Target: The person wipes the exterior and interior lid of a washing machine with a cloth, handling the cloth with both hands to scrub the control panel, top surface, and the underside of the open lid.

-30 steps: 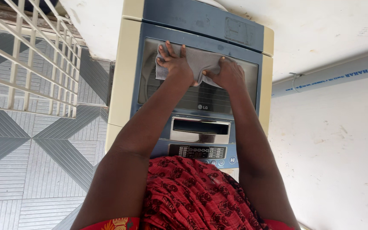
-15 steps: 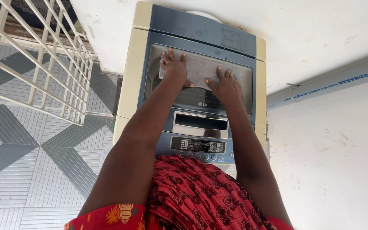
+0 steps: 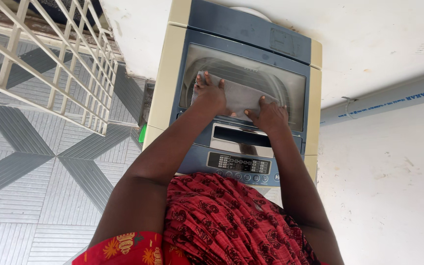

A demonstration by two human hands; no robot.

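Head view. Grey cloth (image 3: 241,96) lies flat on glass lid (image 3: 290,91) of top-load washing machine (image 3: 165,83), near edge of window. Left hand (image 3: 210,93) pressed palm-down on cloth's left end, fingers spread, not clenched. Right hand (image 3: 269,115) pressed flat on cloth's near right corner, fingers extended. Cloth spans between both hands, under both palms. Control panel (image 3: 239,163) near side of hands. White railing (image 3: 50,64) far left. Pipe (image 3: 393,98) on right wall.

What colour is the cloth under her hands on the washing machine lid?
Grey; the cloth lies flat on the lid, clearest in the head view.
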